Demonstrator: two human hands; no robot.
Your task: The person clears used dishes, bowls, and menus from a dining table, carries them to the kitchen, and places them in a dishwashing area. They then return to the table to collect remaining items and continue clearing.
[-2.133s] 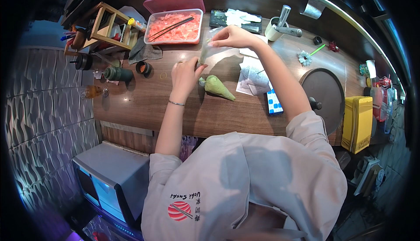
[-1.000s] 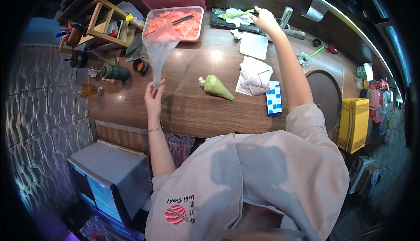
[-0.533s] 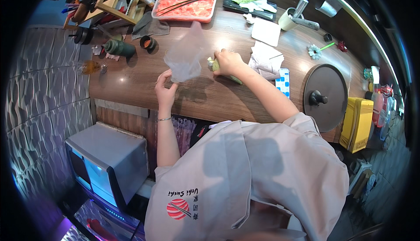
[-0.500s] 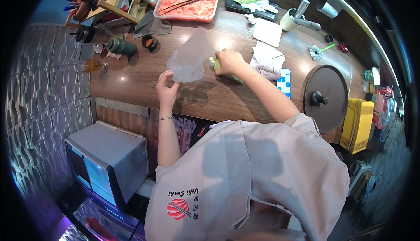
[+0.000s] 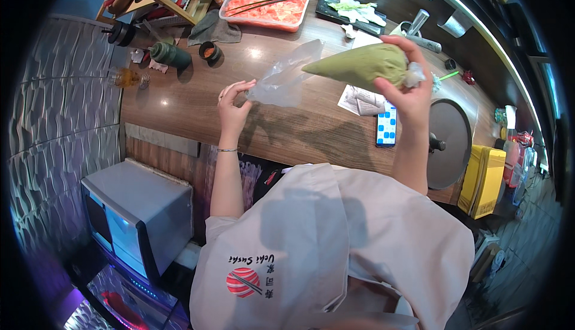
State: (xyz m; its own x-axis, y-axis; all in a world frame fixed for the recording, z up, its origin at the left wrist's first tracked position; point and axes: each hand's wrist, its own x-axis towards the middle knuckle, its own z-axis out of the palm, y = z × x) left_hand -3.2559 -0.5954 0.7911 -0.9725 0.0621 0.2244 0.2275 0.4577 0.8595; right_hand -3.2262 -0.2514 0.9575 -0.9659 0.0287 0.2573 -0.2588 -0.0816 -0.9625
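In my right hand (image 5: 410, 81) is a piping bag (image 5: 362, 66) full of green paste, raised above the counter. My fingers close round its tied, wide end, and its narrow tip points left. My left hand (image 5: 235, 102) pinches the edge of a clear plastic bag (image 5: 287, 78) between thumb and fingers. That bag hangs loose, with its upper corner near the tip of the piping bag. Whether the two touch, I cannot tell.
On the wooden counter (image 5: 179, 105) are a tub of pink slices (image 5: 263, 15) with chopsticks, a black tray (image 5: 323, 8), papers (image 5: 359, 99), a phone (image 5: 386, 127) and a round dark lid (image 5: 450, 150). A green bottle (image 5: 171, 55) and small bowl (image 5: 209, 53) stand left.
My right hand has lifted the piping bag off the counter, up and to the right. The clear bag has tilted rightward while my left hand keeps hold of it.
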